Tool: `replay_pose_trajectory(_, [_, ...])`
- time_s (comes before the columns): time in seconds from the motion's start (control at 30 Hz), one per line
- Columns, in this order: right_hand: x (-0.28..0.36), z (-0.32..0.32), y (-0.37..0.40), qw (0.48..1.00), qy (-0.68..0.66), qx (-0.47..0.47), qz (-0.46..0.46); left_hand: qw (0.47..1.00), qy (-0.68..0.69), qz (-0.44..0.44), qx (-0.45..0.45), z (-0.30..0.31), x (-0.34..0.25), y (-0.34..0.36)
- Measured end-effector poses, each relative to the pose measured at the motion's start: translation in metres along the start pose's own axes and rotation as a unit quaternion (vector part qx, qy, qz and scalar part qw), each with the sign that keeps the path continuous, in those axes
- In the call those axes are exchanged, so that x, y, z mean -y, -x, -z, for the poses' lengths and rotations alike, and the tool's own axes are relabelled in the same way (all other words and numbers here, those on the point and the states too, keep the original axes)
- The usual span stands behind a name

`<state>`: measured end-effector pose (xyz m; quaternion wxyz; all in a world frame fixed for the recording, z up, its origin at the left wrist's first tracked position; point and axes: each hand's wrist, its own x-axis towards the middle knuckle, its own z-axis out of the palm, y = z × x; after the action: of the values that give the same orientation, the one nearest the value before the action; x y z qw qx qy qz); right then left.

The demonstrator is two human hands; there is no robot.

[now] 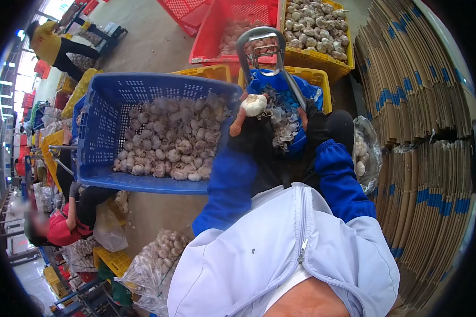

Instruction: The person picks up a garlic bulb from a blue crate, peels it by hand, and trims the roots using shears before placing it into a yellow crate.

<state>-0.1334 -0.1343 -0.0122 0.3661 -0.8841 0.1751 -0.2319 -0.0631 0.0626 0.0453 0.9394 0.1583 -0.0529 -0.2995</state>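
Observation:
My left hand [238, 122] is closed around a whitish garlic bulb [254, 105], held up beside the right edge of the blue crate. My right hand [303, 118], mostly covered by a dark sleeve, is wrapped at the lower end of a grey metal lever [295, 89]. That lever belongs to a metal frame tool [259, 39] with a rounded loop at its top. Between my hands, papery garlic skins and trimmings [283, 122] lie on a blue plastic bag [299, 141]. To the left, a large blue crate [98, 105] contains many garlic bulbs [164, 142].
A red crate [203, 39] and a yellow crate [349, 59] with garlic stand ahead. Stacks of flattened cardboard [412, 95] line the right. Clear bags of garlic [161, 256] lie on the floor. Two other people, one in yellow [46, 43] and one in red [62, 227], are at left.

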Motion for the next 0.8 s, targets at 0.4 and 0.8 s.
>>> replay_pose_trajectory(0.4, [0.002,-0.002,0.0,0.999,0.029,0.006,-0.039,0.976,-0.205,0.046,-0.053,0.026,-0.032,0.009])
replay_pose_trajectory(0.8, [0.007,0.001,0.001,0.999,0.034,0.005,-0.042,0.996,-0.059,-0.061,0.001,0.058,-0.013,0.018])
